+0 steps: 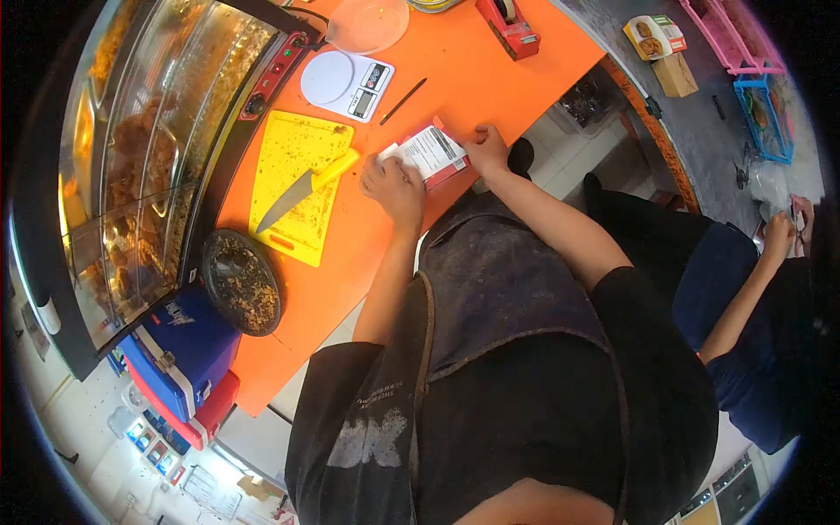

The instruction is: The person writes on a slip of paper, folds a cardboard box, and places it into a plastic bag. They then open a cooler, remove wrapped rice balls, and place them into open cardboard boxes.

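Note:
A small red-and-white cardboard food box (432,153), printed with text on its white panel, sits at the front edge of the orange table. Curled fingers of my left hand (394,185) grip its left side. On the opposite side, my right hand (486,149) pinches the box's right edge. To the left, a knife (302,192) with a yellow handle lies across a yellow cutting board (289,157) strewn with crumbs. A thin dark stick (403,101) lies beyond the box. My palms are hidden.
A white digital scale (366,92), clear bowl (372,22) and red tape dispenser (509,28) stand farther back. Left are a heated display case (254,107), a black crumb-filled dish (241,282) and a blue cooler (179,341). A co-worker's hands (779,234) are at the grey counter, right.

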Demonstrator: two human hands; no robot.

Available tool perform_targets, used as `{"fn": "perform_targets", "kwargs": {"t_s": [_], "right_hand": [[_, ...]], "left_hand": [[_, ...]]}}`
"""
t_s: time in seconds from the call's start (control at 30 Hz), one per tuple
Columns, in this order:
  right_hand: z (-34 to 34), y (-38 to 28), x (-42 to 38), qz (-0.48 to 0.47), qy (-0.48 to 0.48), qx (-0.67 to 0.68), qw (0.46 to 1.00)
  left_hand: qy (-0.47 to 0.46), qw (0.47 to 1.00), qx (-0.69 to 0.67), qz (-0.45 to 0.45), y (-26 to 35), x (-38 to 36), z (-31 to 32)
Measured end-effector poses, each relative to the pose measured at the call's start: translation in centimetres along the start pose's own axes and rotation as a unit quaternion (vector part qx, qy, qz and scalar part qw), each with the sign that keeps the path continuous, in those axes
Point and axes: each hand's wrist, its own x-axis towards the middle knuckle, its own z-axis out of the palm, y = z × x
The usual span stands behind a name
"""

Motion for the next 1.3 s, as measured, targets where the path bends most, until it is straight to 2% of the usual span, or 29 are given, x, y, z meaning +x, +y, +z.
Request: {"fn": "perform_targets", "kwargs": {"t_s": [0.07,0.1,0.17,0.2,0.23,0.27,0.33,0.37,0.43,0.5,0.57,0.6,0.67,0.7,0.73,0.77,0.83,0.87,0.9,0.93,1.0,1.03,1.07,1.1,1.13,1.17,1.2,1.23,1.3], "right_hand": [[-0.4,-0.2,-0.1,-0.016,0.014,-0.051,0.998],[-0.8,-0.2,-0.2,-0.022,-0.013,-0.071,0.997],[-1.3,-0.1,-0.6,-0.028,-0.039,-0.091,0.995],[-1.4,0.0,-1.0,-0.186,-0.008,-0.062,0.981],[-1.4,0.3,-1.6,-0.338,0.023,-0.033,0.940],[-1.6,0.1,-2.7,-0.337,0.023,-0.033,0.941],[-1.9,0.1,-4.5,-0.269,-0.141,0.043,0.952],[-2.1,0.2,-4.0,-0.269,-0.140,0.042,0.952],[-2.8,0.1,-2.5,-0.196,-0.237,0.014,0.951],[-3.0,0.3,-1.9,-0.211,-0.223,0.028,0.951],[-2.5,0.8,-1.2,-0.228,-0.205,0.042,0.951],[-2.1,1.1,-1.1,-0.190,-0.158,0.072,0.966],[-1.9,0.9,-0.7,-0.149,-0.104,0.104,0.978],[-2.1,0.6,-0.5,-0.148,-0.178,0.115,0.966],[-2.1,0.4,-0.5,-0.145,-0.251,0.125,0.949],[-1.9,0.2,-0.7,-0.143,-0.248,0.128,0.950],[-1.4,-0.1,-0.9,-0.179,-0.281,-0.011,0.943],[-1.4,0.2,-1.6,-0.229,-0.209,-0.080,0.947],[-1.2,0.1,-1.6,-0.230,-0.205,-0.079,0.948],[-1.1,-0.2,-1.7,-0.231,-0.190,-0.095,0.949],[-1.4,-0.7,-1.8,-0.218,-0.194,-0.135,0.947],[-0.7,-0.2,-1.4,-0.217,-0.184,-0.135,0.949],[0.6,0.9,-0.8,-0.165,-0.259,0.010,0.951],[0.6,1.3,-0.1,-0.115,-0.313,0.156,0.930],[0.0,0.7,-1.4,-0.105,-0.314,0.229,0.915],[0.7,1.5,-1.2,-0.176,-0.249,0.160,0.939],[-0.8,0.7,-1.8,-0.159,-0.317,0.192,0.915],[1.8,3.7,0.8,-0.276,-0.239,0.016,0.931],[-2.9,0.0,-2.1,-0.230,-0.245,0.115,0.935]], "left_hand": [[0.010,1.000,0.007,0.011,-0.1,0.0,0.0],[0.010,1.000,0.007,0.013,-0.2,0.0,-0.1],[-0.010,0.996,-0.090,-0.010,-0.5,0.1,0.0],[-0.009,0.996,-0.090,-0.009,-0.7,0.2,0.1],[-0.013,0.995,-0.101,-0.013,-0.6,0.2,0.0],[-0.016,0.994,-0.111,-0.017,-0.6,0.1,0.0],[-0.018,0.994,-0.105,-0.018,-0.8,0.0,0.0],[-0.019,0.995,-0.100,-0.017,-0.8,0.1,0.1],[-0.020,0.993,-0.110,-0.024,-0.8,0.1,0.1],[-0.025,0.993,-0.116,-0.027,-1.2,0.0,-0.4],[-0.007,0.986,-0.144,-0.085,-2.3,0.1,-0.7],[-0.008,0.986,-0.147,-0.081,-2.8,-0.1,-1.0],[0.021,0.928,-0.265,-0.261,-3.8,-0.7,-1.9],[0.017,0.929,-0.267,-0.257,-4.4,-0.7,-2.1],[-0.053,0.846,-0.405,-0.342,-4.5,-0.4,-2.7],[-0.121,0.731,-0.526,-0.417,-4.4,-0.2,-3.2],[-0.144,0.727,-0.552,-0.381,-3.9,-0.6,-2.7],[-0.146,0.715,-0.568,-0.381,-4.0,-0.7,-2.1],[-0.148,0.703,-0.583,-0.380,-4.2,-0.7,-1.5],[-0.150,0.723,-0.529,-0.418,-4.2,-0.8,-1.2],[-0.137,0.739,-0.509,-0.418,-4.3,-1.0,-0.8],[-0.123,0.753,-0.493,-0.418,-4.2,-1.1,-0.2],[-0.121,0.749,-0.496,-0.422,-4.5,-1.0,-0.2],[-0.160,0.728,-0.516,-0.422,-4.9,-1.0,-0.6],[-0.207,0.702,-0.541,-0.415,-5.4,-0.9,-0.6],[-0.199,0.697,-0.550,-0.416,-6.4,-1.5,0.6],[-0.183,0.703,-0.544,-0.420,-4.8,-1.2,-0.6],[-0.188,0.687,-0.562,-0.421,-4.5,-0.8,-0.9],[-0.156,0.758,-0.499,-0.391,-0.1,0.6,-3.2]]}}
